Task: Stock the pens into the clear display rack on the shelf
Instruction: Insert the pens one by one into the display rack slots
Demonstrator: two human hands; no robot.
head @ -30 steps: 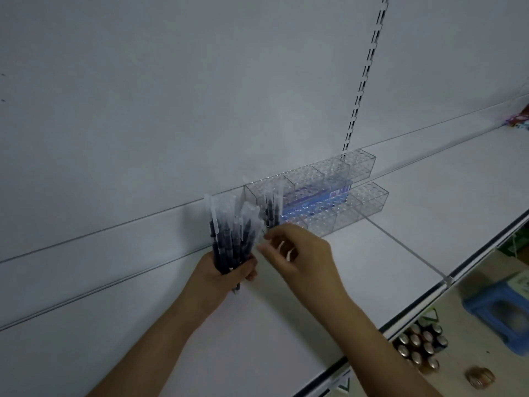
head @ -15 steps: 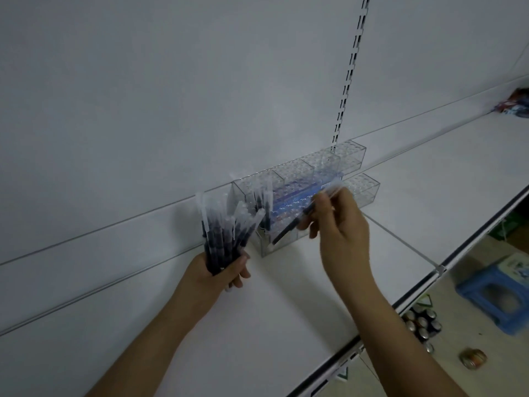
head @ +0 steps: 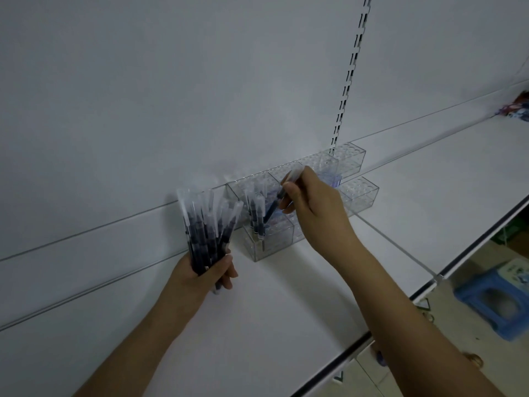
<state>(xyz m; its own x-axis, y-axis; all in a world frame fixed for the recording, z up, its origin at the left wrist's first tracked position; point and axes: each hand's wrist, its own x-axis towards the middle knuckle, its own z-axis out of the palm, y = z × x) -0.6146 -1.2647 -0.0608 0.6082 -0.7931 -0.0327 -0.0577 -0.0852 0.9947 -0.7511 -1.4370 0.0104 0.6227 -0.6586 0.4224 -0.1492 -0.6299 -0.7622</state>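
Observation:
A clear two-tier display rack (head: 359, 193) with rows of round holes stands against the back panel of the white shelf (head: 257, 310). A few dark pens with clear caps (head: 256, 217) stand in the left end of its lower tier. My left hand (head: 206, 275) grips a bundle of dark pens (head: 207, 230), caps up, just left of the rack. My right hand (head: 312, 202) holds a single pen (head: 279, 196) tilted, tip down, over the rack's left holes. Whether the tip is inside a hole is unclear.
A slotted metal upright (head: 350, 73) runs up the back panel behind the rack. Colourful packets (head: 515, 108) lie at the far right of the shelf. Below the shelf edge, a blue plastic stool (head: 498, 305) stands on the floor.
My right hand took one pen from the bundle, carried it right over the rack, and has now lowered it with the tip toward the left holes. My left hand stayed put.

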